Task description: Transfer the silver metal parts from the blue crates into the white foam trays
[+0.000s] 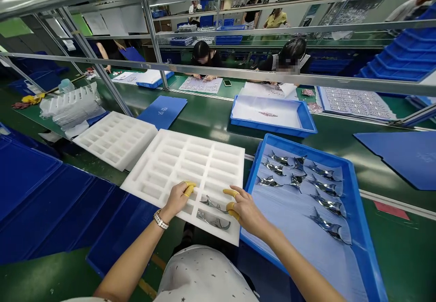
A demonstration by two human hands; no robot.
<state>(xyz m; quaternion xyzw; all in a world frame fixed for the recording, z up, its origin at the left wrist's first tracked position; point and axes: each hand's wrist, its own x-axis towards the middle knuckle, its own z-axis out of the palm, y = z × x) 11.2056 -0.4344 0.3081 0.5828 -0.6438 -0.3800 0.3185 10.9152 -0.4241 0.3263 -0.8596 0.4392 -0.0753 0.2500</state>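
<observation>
A white foam tray (235,156) with rows of rectangular pockets lies before me, tilted toward my body. Two shiny curved metal pieces rest in its near right pockets: an upper piece (213,203) and a lower piece (214,220). My right hand (248,211), with yellow finger cots on thumb and index finger, is at the upper piece's right end, its fingers apart. My left hand (177,198), also in yellow finger cots, is over the pockets to the left. Its fingertips are pressed together; whatever is between them is hidden.
To the right, a blue tray (357,202) lined with white sheet holds several shiny metal pieces (329,227). A foam block (117,141) stands at left. Beyond are a shallow blue tray (272,127), a metal rail (218,71) and people at work. Blue bins (51,202) stand lower left.
</observation>
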